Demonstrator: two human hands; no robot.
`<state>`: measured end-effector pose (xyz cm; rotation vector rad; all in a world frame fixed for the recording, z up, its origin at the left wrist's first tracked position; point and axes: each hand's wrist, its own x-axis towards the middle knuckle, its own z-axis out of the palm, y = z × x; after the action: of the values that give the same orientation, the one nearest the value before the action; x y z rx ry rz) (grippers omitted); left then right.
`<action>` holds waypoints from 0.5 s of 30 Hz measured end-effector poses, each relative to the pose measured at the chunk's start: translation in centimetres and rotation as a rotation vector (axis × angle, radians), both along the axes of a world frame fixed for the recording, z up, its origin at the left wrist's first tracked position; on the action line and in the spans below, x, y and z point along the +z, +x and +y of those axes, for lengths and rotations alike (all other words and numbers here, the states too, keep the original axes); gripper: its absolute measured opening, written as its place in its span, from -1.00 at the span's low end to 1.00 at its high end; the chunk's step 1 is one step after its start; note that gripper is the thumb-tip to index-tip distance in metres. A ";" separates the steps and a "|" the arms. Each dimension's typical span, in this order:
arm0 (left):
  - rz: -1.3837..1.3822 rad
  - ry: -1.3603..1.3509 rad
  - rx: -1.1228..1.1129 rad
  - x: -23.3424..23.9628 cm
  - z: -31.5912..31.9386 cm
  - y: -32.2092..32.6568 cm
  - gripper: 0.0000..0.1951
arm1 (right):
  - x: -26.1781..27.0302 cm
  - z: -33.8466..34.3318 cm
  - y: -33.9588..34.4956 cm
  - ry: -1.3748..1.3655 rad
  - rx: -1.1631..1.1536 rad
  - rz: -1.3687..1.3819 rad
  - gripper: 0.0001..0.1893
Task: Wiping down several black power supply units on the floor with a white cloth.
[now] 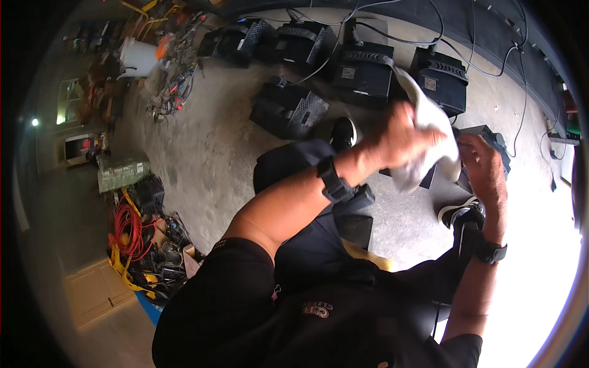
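A white cloth (435, 122), blurred as if moving, hangs in front of me in my left hand (402, 138), whose thumb and fingers close on its middle. My right hand (483, 163) is at the cloth's right edge with its fingers bent; whether they pinch it cannot be made out. Below and behind the cloth are parts of dark boxes, mostly hidden by it and my hands. Just beyond it stand a black box with a handle (363, 73) and another black box with a handle (439, 80), both bearing printed codes.
Several more black boxes (290, 110) stand on the concrete floor (207, 138), with cables (395, 39) running to some. Left are a white bucket (138, 57), tangled wires, a coiled red hose or cable (131, 230) and a taped package (123, 171). My shoes (343, 133) are among the boxes.
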<state>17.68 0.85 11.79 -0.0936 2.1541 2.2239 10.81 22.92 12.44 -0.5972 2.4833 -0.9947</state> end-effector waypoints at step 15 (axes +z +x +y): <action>-0.002 -0.240 1.086 1.6 -34.4 19.4 -0.73 | -3.3 6.4 3.2 -0.057 -0.177 -0.184 -0.69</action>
<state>37.09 -33.56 13.37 -1.6009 2.7137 2.2395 14.01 29.33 9.11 -0.2907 2.3818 -1.1353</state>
